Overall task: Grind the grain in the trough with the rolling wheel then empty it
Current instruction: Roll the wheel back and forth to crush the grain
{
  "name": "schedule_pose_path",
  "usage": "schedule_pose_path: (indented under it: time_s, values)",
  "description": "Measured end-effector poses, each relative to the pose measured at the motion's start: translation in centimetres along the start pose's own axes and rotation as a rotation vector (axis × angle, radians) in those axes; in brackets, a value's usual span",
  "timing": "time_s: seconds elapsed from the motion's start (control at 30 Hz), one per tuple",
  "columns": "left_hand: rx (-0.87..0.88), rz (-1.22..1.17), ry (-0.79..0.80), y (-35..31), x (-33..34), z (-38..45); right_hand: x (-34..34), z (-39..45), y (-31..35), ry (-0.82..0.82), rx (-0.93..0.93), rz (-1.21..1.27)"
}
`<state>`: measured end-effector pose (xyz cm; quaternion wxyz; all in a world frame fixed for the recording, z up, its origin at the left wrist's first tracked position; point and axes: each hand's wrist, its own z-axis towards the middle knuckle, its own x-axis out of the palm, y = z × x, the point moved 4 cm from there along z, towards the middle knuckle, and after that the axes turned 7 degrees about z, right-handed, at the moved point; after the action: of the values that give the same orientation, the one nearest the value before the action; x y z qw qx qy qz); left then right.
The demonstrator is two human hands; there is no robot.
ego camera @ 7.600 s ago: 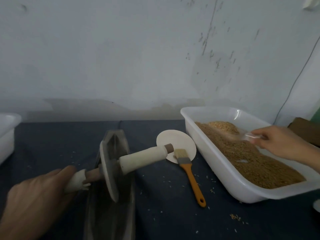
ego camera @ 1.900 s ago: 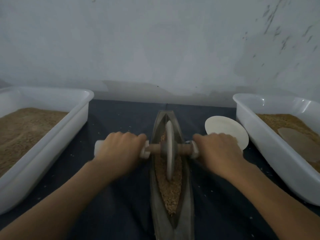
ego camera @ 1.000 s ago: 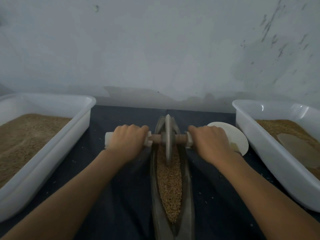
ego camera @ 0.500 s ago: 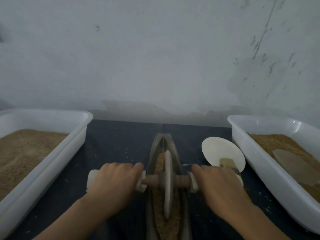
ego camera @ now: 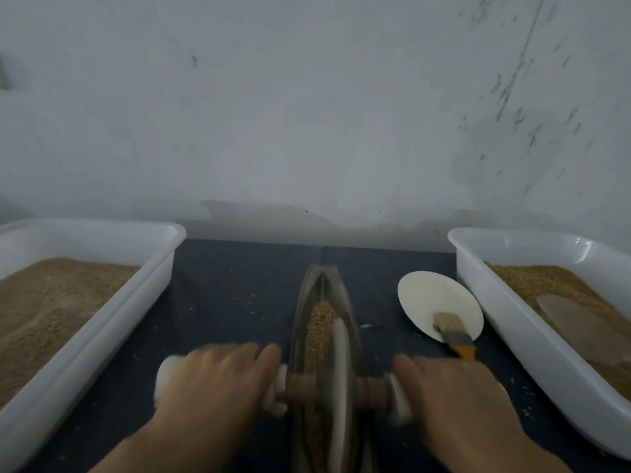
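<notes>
A narrow boat-shaped metal trough [ego camera: 309, 288] lies lengthwise on the dark table, with brown grain [ego camera: 319, 319] along its groove. The pale rolling wheel [ego camera: 338, 387] stands upright in the near half of the trough on a brown axle. My left hand [ego camera: 218, 384] grips the white left handle. My right hand [ego camera: 454, 394] grips the right handle. Both hands are blurred by motion.
A white tub of brown meal [ego camera: 102, 322] stands at the left. Another white tub [ego camera: 512, 319] with grain and a clear scoop [ego camera: 580, 322] stands at the right. A white disc [ego camera: 433, 302] and an orange-handled brush [ego camera: 454, 332] lie between the trough and the right tub.
Both hands have pulled the wheel back toward me along the trough since a second ago, when it stood at the far end. The grain at the far end is uncovered.
</notes>
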<state>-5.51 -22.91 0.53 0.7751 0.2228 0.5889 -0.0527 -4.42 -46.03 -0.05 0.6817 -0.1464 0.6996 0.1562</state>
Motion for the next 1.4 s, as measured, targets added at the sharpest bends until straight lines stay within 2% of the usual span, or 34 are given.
schedule_pose_path:
  time_s: [0.07,0.1,0.13,0.2,0.3,0.47,0.53,0.67,0.77,0.87,0.9,1.03,1.13,1.3,1.4]
  values:
    - [0.047,-0.024,-0.089,-0.4,-0.9,-0.7,0.0,-0.3,0.3,0.119,0.013,0.017]
    - [0.049,-0.005,-0.065,-0.4,-1.2,-0.5,0.0,-0.1,0.3,0.144,0.020,0.021]
    - [0.042,-0.018,-0.005,-0.3,-0.8,-0.1,-0.2,0.3,0.3,0.121,0.024,0.021]
    - [-0.055,-0.037,0.050,0.5,0.6,1.6,-0.5,1.7,-0.2,-0.038,0.035,0.019]
    - [-0.155,0.032,-0.039,2.1,2.1,4.7,-0.4,5.2,-1.5,-0.216,0.040,-0.019]
    - [-0.191,0.059,-0.079,3.0,2.7,7.2,-0.6,7.8,-2.4,-0.299,0.055,-0.075]
    - [-0.175,0.057,-0.069,2.5,2.4,5.9,-0.3,6.3,-1.9,-0.279,0.037,-0.066]
    - [-0.124,-0.054,0.078,1.1,2.0,1.1,-0.2,1.1,-0.2,-0.217,-0.027,-0.098]
    - [-0.120,-0.014,0.044,0.6,1.6,-1.2,-1.0,-1.4,0.9,-0.285,-0.079,-0.074]
    - [-0.144,-0.055,0.100,1.1,2.0,-0.2,-0.9,0.0,0.7,-0.183,-0.034,-0.079]
    - [-0.156,-0.064,0.090,1.4,2.3,0.7,-0.6,1.1,0.2,-0.173,-0.009,-0.104]
    - [-0.227,0.036,-0.052,3.0,3.6,5.2,-0.9,6.2,-1.2,-0.329,0.035,-0.136]
    - [-0.256,0.050,-0.071,3.8,3.8,7.3,-1.3,8.4,-1.8,-0.389,0.056,-0.154]
    - [-0.182,0.050,-0.028,2.3,2.3,4.5,-0.3,4.3,-1.4,-0.321,0.019,-0.068]
    - [-0.108,0.028,0.011,1.0,1.3,0.6,0.3,0.2,-0.5,-0.297,-0.076,-0.097]
